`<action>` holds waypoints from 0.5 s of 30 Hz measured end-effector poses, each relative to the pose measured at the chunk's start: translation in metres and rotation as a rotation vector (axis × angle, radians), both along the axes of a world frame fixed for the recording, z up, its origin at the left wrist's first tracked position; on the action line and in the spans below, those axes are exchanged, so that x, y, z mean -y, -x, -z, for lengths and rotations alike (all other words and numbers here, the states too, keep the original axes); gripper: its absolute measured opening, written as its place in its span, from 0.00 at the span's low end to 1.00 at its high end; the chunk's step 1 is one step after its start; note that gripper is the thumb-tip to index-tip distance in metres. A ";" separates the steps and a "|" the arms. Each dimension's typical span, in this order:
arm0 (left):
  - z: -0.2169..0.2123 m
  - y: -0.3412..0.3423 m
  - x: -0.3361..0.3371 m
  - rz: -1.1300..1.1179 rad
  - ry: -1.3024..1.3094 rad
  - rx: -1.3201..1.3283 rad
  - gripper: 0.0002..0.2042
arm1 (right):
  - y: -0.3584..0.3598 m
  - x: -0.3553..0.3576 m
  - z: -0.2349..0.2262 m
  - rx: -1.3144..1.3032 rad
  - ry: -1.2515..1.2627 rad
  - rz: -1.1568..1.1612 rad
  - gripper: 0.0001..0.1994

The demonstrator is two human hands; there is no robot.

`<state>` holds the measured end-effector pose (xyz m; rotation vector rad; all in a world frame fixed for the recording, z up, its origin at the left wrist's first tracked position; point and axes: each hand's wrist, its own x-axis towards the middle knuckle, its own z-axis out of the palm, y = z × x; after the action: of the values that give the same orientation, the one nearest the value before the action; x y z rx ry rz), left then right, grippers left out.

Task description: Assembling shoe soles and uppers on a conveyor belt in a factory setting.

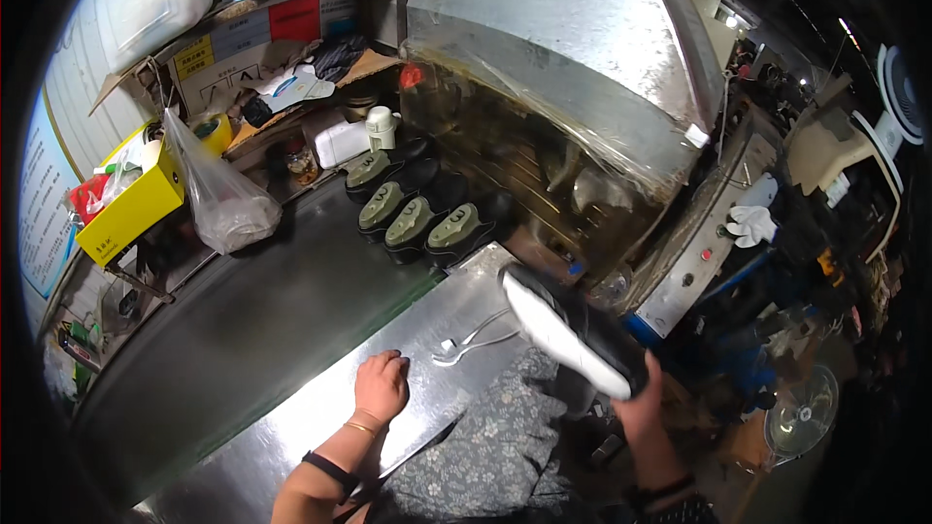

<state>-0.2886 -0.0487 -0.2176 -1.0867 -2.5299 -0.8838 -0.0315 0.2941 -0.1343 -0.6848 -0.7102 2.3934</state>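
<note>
My right hand (639,396) grips one end of a black shoe (607,315) and holds it up beyond the metal table's right edge. The shoe is tilted, with its long white underside (563,333) showing. On the shiny metal table (330,398) my left hand (382,388) rests with its fingers curled in; whatever may be inside is hidden. Lasting pliers (476,341) with silver handles lie on the table between my hands. Farther off, several black shoes on green lasts (416,220) stand grouped on the dark belt (262,320).
A metal hood (553,19) hangs over the far side. At left are a yellow box (136,204) and a plastic bag (228,213). A white-green bottle (382,128) stands behind the shoes. A control panel (694,267) with a white glove (751,225) is at right.
</note>
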 end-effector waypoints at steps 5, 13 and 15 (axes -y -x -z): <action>0.000 0.004 0.002 -0.029 -0.042 0.059 0.08 | 0.198 -0.057 0.056 0.482 -1.108 0.152 0.25; -0.009 0.014 -0.023 -0.093 -0.067 0.096 0.10 | 0.268 -0.036 0.117 1.125 -1.879 -0.050 0.21; -0.006 0.015 -0.022 -0.113 0.020 -0.002 0.11 | 0.272 -0.029 0.115 1.094 -1.852 -0.044 0.18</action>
<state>-0.3035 -0.0266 -0.2114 -0.9386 -2.5755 -0.8285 -0.3039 0.3233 -0.2494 -0.8651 -2.6046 0.3199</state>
